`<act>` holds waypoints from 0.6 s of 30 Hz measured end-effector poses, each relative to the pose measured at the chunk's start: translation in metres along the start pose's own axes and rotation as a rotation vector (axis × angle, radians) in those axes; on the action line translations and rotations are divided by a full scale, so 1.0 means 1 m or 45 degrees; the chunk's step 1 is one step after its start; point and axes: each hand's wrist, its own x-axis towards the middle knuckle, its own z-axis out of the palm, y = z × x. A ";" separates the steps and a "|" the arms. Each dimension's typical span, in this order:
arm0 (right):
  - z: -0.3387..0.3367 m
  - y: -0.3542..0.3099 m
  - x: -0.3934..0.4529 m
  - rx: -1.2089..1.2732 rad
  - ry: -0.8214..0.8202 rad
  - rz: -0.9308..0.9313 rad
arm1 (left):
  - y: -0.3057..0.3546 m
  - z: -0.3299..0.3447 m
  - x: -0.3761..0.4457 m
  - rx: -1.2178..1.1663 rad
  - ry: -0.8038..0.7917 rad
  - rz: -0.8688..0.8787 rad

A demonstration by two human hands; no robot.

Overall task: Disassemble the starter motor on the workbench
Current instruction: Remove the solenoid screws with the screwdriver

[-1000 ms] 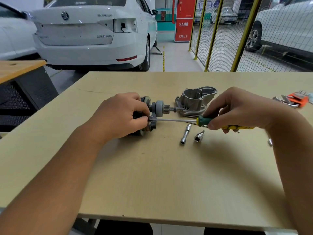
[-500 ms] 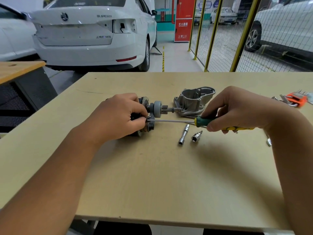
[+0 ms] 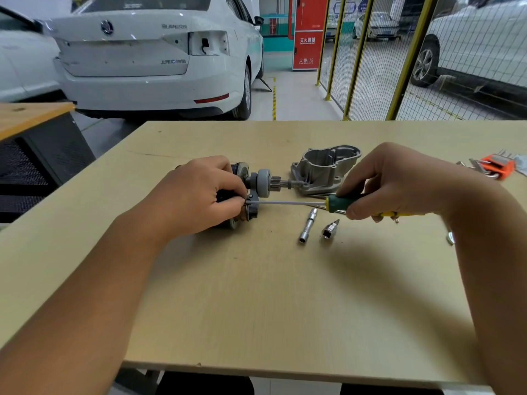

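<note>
The starter motor (image 3: 258, 185) lies on its side on the wooden workbench (image 3: 256, 295), its grey drive and pinion shaft pointing right. My left hand (image 3: 196, 195) grips the motor body and hides most of it. My right hand (image 3: 390, 183) holds a green-and-yellow screwdriver (image 3: 339, 203), whose long shaft runs left and meets the motor by my left thumb. The removed aluminium nose housing (image 3: 322, 169) sits just behind the screwdriver.
A socket extension (image 3: 308, 225) and a small socket bit (image 3: 329, 230) lie in front of the screwdriver. An orange hex key set (image 3: 497, 166) rests at the right edge. Beyond the bench stand a white car (image 3: 151, 55) and a yellow mesh fence (image 3: 379, 58).
The scene is almost unchanged. Both hands keep their grips, and the screwdriver stays against the motor; only the head view shifts slightly.
</note>
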 end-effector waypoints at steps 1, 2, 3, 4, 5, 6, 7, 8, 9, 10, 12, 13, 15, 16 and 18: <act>0.000 -0.001 0.000 -0.025 0.014 -0.013 | 0.000 0.000 0.000 -0.006 -0.004 0.001; 0.001 -0.002 0.000 -0.055 0.027 -0.028 | 0.000 -0.001 0.000 -0.011 -0.008 0.001; 0.000 -0.003 0.000 -0.081 0.037 -0.040 | 0.000 -0.001 0.000 -0.014 -0.011 0.001; 0.000 -0.005 0.000 -0.102 0.039 -0.048 | -0.001 -0.001 -0.001 -0.016 -0.015 0.001; -0.001 -0.006 0.000 -0.122 0.042 -0.057 | -0.001 -0.001 -0.001 -0.017 -0.016 0.000; -0.001 -0.007 0.000 -0.140 0.047 -0.070 | -0.001 -0.001 -0.001 -0.020 -0.015 0.000; 0.000 -0.009 -0.001 -0.157 0.053 -0.081 | 0.000 -0.001 -0.001 -0.021 -0.011 0.000; 0.000 -0.010 -0.001 -0.175 0.058 -0.085 | -0.001 -0.001 -0.001 -0.021 -0.008 -0.001; 0.000 -0.011 -0.001 -0.196 0.064 -0.084 | -0.001 -0.001 -0.001 -0.019 -0.004 -0.002; 0.000 -0.011 -0.002 -0.217 0.071 -0.081 | -0.001 0.000 -0.001 -0.016 0.000 -0.004; -0.002 -0.010 -0.002 -0.249 0.087 -0.071 | 0.000 0.000 0.000 -0.007 0.009 -0.012; -0.003 -0.010 -0.003 -0.263 0.101 -0.065 | 0.000 0.000 0.000 0.002 0.012 -0.014; -0.002 -0.012 -0.003 -0.294 0.116 -0.062 | 0.001 0.001 0.000 0.024 0.015 -0.018; 0.000 -0.014 -0.003 -0.315 0.122 -0.070 | 0.001 0.002 0.000 0.031 0.015 -0.021; 0.001 -0.018 -0.003 -0.375 0.158 -0.090 | 0.000 0.002 0.000 0.030 0.014 -0.030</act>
